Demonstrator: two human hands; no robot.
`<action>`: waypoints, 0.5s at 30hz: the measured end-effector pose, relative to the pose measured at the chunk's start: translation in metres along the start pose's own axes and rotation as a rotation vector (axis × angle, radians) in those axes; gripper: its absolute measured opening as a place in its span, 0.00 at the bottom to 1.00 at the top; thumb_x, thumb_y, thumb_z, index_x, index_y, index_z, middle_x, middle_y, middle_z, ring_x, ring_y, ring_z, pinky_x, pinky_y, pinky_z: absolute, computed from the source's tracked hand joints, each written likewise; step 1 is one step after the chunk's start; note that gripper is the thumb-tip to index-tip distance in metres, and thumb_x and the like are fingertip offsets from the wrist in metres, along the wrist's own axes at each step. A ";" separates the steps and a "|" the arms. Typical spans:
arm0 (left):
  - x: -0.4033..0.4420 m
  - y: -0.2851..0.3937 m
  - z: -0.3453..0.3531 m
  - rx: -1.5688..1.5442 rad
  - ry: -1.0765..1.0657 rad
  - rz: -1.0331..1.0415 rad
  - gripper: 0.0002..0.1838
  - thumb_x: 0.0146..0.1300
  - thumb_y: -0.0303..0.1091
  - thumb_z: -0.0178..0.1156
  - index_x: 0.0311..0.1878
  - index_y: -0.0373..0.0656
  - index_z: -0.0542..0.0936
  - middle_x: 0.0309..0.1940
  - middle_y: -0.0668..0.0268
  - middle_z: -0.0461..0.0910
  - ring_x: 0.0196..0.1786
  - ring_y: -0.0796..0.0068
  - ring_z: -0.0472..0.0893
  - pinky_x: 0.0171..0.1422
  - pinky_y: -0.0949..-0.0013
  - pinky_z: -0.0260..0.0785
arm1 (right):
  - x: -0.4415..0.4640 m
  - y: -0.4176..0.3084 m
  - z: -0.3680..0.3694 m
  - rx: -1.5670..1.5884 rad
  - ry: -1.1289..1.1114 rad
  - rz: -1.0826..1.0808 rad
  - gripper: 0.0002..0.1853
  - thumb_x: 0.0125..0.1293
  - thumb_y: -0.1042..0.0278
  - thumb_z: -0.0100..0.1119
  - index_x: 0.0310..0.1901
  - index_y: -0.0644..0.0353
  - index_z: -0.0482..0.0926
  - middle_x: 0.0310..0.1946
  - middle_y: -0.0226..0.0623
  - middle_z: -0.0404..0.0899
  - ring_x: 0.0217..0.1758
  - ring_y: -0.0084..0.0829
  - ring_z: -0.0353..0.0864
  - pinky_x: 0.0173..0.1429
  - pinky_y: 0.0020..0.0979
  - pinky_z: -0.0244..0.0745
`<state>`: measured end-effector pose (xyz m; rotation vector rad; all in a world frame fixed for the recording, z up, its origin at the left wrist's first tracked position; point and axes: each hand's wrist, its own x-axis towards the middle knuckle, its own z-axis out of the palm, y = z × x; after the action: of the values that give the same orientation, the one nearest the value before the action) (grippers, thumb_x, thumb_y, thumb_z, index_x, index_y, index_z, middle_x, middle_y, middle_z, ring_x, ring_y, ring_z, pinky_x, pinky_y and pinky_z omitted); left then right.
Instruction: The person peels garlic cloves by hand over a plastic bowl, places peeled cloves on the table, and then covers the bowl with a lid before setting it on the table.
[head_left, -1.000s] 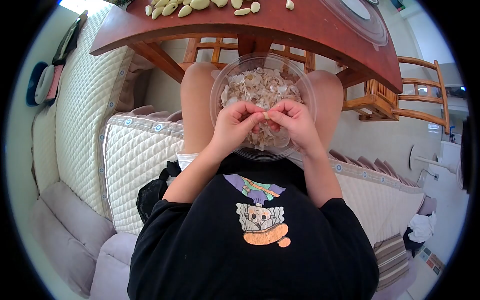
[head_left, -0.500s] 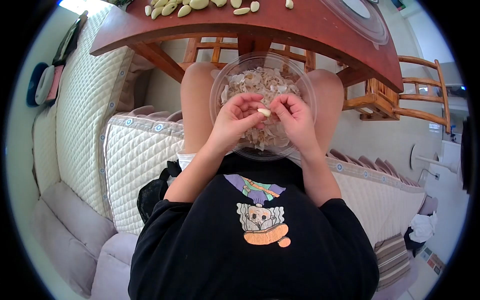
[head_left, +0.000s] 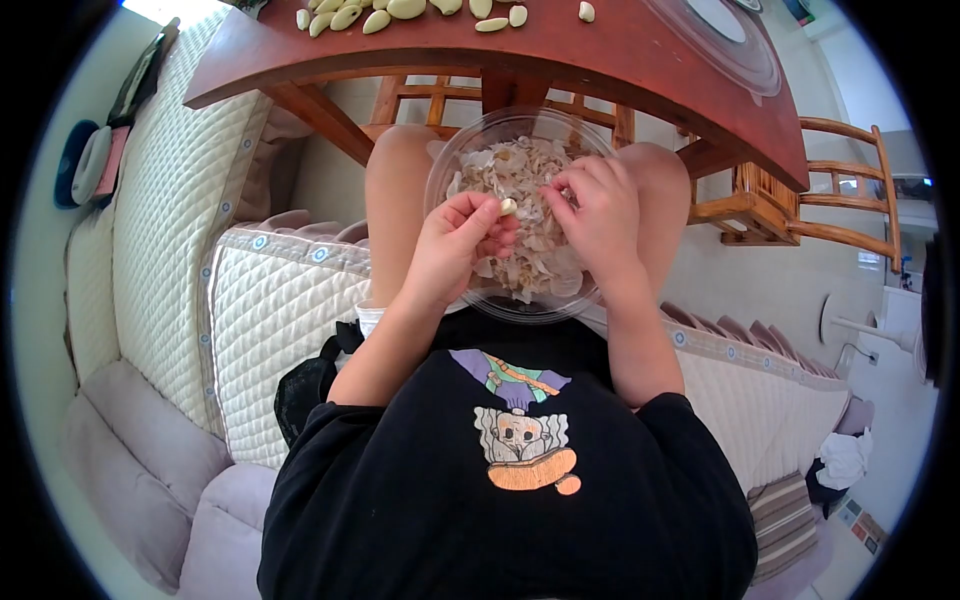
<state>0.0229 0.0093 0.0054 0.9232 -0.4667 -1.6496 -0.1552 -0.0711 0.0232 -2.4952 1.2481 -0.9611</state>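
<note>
Over the bowl, my left hand (head_left: 462, 238) pinches a pale garlic clove (head_left: 508, 206) between thumb and forefinger, its other fingers curled. To the right, my right hand (head_left: 603, 208) has its thumb and fingertips drawn together above the skins; whatever they hold is too small to make out. A clear plastic bowl (head_left: 522, 316) rests between my thighs beneath both hands. Dry papery garlic skins (head_left: 535, 262) fill much of it. Several peeled garlic cloves (head_left: 407, 8) lie on the table ahead, mostly grouped at the left.
The reddish-brown table (head_left: 620, 55) edge runs just beyond my knees. On its right lies a clear plastic lid (head_left: 745, 70). A wooden chair (head_left: 840, 190) stands at the right. The seat beside me has a quilted cover (head_left: 280, 330), with a black bag (head_left: 305, 395) on it.
My hands have moved apart. The left keeps the clove and has tilted it upward; the right has moved away from it, up and to the right.
</note>
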 end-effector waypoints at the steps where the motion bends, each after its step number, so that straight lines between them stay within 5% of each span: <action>1: 0.000 0.000 0.000 -0.009 0.006 -0.005 0.07 0.69 0.34 0.55 0.40 0.40 0.74 0.34 0.64 0.80 0.34 0.79 0.79 0.36 0.75 0.74 | 0.000 0.000 0.000 0.005 0.018 -0.003 0.05 0.49 0.68 0.65 0.26 0.57 0.79 0.31 0.32 0.77 0.41 0.37 0.73 0.45 0.36 0.69; 6: -0.002 0.021 0.007 0.092 0.002 0.168 0.04 0.66 0.28 0.57 0.40 0.38 0.75 0.32 0.67 0.79 0.31 0.82 0.77 0.34 0.77 0.72 | -0.002 -0.005 -0.001 0.129 -0.054 0.128 0.09 0.51 0.68 0.66 0.21 0.59 0.77 0.27 0.36 0.76 0.37 0.39 0.74 0.42 0.38 0.67; 9: 0.012 0.066 0.013 0.454 0.040 0.624 0.04 0.64 0.24 0.58 0.40 0.37 0.75 0.33 0.66 0.79 0.33 0.82 0.76 0.37 0.80 0.70 | 0.001 -0.008 -0.007 0.106 -0.141 0.058 0.12 0.52 0.66 0.66 0.18 0.59 0.75 0.25 0.36 0.75 0.35 0.40 0.73 0.39 0.39 0.65; 11: 0.016 0.102 0.034 0.638 0.256 0.962 0.06 0.60 0.20 0.61 0.40 0.36 0.76 0.33 0.70 0.78 0.34 0.87 0.74 0.38 0.83 0.67 | 0.003 -0.009 -0.009 0.042 -0.085 -0.029 0.11 0.52 0.65 0.66 0.18 0.58 0.76 0.25 0.34 0.74 0.36 0.40 0.72 0.41 0.40 0.66; 15: 0.051 0.158 0.035 1.162 0.521 1.348 0.06 0.53 0.26 0.67 0.33 0.41 0.80 0.31 0.69 0.79 0.37 0.75 0.76 0.42 0.74 0.69 | 0.004 -0.011 -0.011 -0.034 -0.025 -0.108 0.11 0.51 0.64 0.66 0.18 0.57 0.77 0.25 0.32 0.73 0.37 0.39 0.71 0.43 0.40 0.66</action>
<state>0.0926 -0.0904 0.1239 1.3004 -1.3290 0.2181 -0.1530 -0.0664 0.0383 -2.6158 1.1419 -0.9376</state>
